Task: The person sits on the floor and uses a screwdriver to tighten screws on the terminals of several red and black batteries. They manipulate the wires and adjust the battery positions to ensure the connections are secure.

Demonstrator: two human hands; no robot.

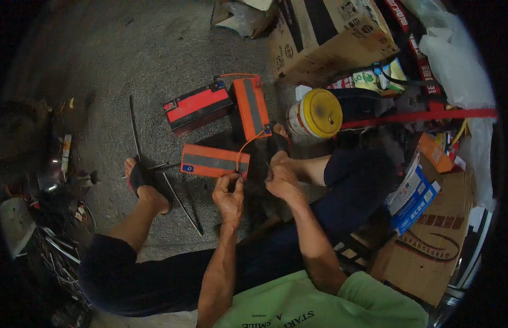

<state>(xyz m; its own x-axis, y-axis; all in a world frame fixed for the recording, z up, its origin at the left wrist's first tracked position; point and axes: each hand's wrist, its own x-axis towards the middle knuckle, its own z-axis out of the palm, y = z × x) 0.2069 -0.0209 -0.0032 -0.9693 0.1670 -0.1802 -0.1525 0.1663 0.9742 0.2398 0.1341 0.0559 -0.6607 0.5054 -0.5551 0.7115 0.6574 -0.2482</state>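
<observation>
Three box-shaped batteries are on the ground in front of me. The nearest battery (204, 160) is orange with a grey stripe. Beyond it are a red and black battery (196, 109) and a second orange battery (244, 104). An orange wire (244, 146) curves from the second orange battery to the right end of the nearest one. There my left hand (228, 197) pinches the wire's end with thumb and forefinger. To the right, my right hand (284, 183) is closed, apart from the batteries. Whatever it grips is too small and dark to make out.
A white bucket with a yellow lid (322, 113) stands right of the batteries. Cardboard boxes (333, 54) lie at the back and a flattened carton (429, 240) at the right. Thin metal rods (183, 205) lie by my left foot. Tangled cables (60, 246) and scraps fill the left side.
</observation>
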